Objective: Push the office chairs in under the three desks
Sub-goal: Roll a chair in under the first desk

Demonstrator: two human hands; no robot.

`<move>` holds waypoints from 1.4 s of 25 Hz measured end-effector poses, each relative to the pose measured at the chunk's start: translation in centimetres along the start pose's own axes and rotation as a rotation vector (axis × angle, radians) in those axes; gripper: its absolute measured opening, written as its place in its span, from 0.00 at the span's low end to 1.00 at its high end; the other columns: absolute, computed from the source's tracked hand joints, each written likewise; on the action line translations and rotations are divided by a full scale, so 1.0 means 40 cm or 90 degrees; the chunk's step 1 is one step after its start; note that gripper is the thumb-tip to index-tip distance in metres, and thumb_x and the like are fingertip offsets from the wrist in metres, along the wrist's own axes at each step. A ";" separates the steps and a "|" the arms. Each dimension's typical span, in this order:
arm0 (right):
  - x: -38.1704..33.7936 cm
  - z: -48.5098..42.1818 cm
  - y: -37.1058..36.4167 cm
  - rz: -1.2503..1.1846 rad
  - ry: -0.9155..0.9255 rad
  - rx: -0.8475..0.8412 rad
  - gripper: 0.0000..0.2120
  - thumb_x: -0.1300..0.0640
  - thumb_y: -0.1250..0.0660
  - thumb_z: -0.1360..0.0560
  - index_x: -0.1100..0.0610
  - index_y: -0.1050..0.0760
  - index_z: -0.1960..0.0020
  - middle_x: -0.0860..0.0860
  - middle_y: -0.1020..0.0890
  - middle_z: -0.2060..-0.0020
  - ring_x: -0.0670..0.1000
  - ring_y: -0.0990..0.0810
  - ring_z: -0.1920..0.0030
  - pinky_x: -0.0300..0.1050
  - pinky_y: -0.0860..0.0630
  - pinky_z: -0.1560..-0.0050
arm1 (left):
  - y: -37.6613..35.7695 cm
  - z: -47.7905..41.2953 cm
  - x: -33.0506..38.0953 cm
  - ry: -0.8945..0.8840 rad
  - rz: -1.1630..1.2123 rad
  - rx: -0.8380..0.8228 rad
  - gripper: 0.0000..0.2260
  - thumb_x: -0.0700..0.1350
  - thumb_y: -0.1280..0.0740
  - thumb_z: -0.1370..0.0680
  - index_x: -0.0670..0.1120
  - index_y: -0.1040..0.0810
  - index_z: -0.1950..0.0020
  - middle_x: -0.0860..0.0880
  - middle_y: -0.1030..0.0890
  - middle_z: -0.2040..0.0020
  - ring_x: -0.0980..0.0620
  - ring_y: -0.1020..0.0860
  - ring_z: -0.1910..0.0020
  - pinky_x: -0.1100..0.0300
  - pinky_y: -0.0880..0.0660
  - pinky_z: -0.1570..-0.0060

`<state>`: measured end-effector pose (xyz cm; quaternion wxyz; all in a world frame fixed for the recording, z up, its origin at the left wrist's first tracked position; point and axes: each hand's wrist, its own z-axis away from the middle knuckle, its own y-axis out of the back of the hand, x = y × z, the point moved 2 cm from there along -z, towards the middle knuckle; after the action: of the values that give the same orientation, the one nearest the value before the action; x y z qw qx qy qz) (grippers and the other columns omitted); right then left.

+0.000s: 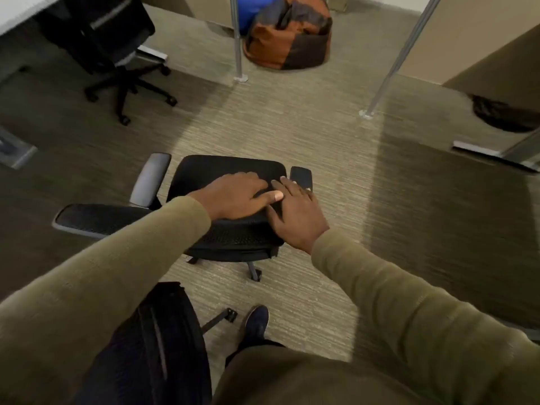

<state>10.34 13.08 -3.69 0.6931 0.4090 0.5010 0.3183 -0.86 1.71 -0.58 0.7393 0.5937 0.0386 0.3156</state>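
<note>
A black office chair (225, 168) stands on the carpet in the middle of the view, its seat facing away from me. Both of my hands rest on the top of its mesh backrest (233, 239). My left hand (236, 197) drapes over the top edge with its fingers curled forward. Beside it and touching it, my right hand (295, 214) grips the same edge. A second black chair (108, 42) sits at the far left, partly under a white desk (14, 16). The back of a third black chair (157, 346) is close by my left leg.
Two metal poles (238, 39) (400, 54) rise from the carpet ahead. An orange and brown beanbag (287, 33) lies behind them. A desk foot (479, 149) and beige panels stand at the right, with a dark bundle (502, 112) on the floor. My shoe (257, 321) is near a chair caster.
</note>
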 end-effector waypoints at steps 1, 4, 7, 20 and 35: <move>-0.023 0.000 -0.017 0.001 0.029 -0.004 0.31 0.42 0.44 0.19 0.55 0.42 0.21 0.57 0.40 0.22 0.58 0.42 0.23 0.61 0.46 0.24 | 0.004 0.032 -0.019 -0.013 0.013 0.014 0.30 0.68 0.52 0.21 0.48 0.22 0.39 0.46 0.23 0.46 0.47 0.24 0.46 0.47 0.27 0.43; -0.092 0.013 -0.048 0.011 0.100 -0.025 0.33 0.39 0.43 0.21 0.56 0.42 0.22 0.57 0.39 0.22 0.58 0.40 0.23 0.61 0.44 0.25 | -0.004 0.135 -0.084 -0.039 0.010 0.006 0.32 0.70 0.54 0.23 0.47 0.22 0.42 0.49 0.23 0.49 0.50 0.24 0.50 0.49 0.26 0.47; -0.139 0.020 -0.080 0.020 0.135 -0.048 0.36 0.34 0.47 0.23 0.56 0.41 0.23 0.57 0.37 0.23 0.58 0.38 0.24 0.61 0.41 0.26 | -0.019 0.217 -0.137 -0.040 -0.020 0.003 0.32 0.69 0.53 0.22 0.48 0.22 0.42 0.50 0.23 0.50 0.51 0.24 0.52 0.51 0.26 0.50; -0.142 -0.005 -0.118 0.188 0.197 -0.071 0.31 0.26 0.43 0.28 0.52 0.30 0.43 0.50 0.21 0.51 0.54 0.21 0.54 0.52 0.24 0.53 | -0.010 0.287 -0.404 0.006 -0.157 -0.247 0.38 0.64 0.29 0.31 0.58 0.36 0.24 0.55 0.24 0.42 0.56 0.25 0.45 0.59 0.27 0.45; -0.084 -0.161 -0.055 0.179 0.155 0.022 0.23 0.38 0.35 0.27 0.56 0.29 0.45 0.53 0.22 0.53 0.54 0.22 0.57 0.49 0.27 0.57 | 0.087 0.072 -0.440 -0.171 -0.377 -0.185 0.26 0.66 0.42 0.33 0.53 0.24 0.43 0.55 0.23 0.55 0.53 0.24 0.57 0.58 0.28 0.55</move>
<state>3.28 10.79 -5.21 0.5690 0.4455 0.5245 0.4502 -15.14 -9.44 -2.20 0.8740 0.4813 0.0659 0.0087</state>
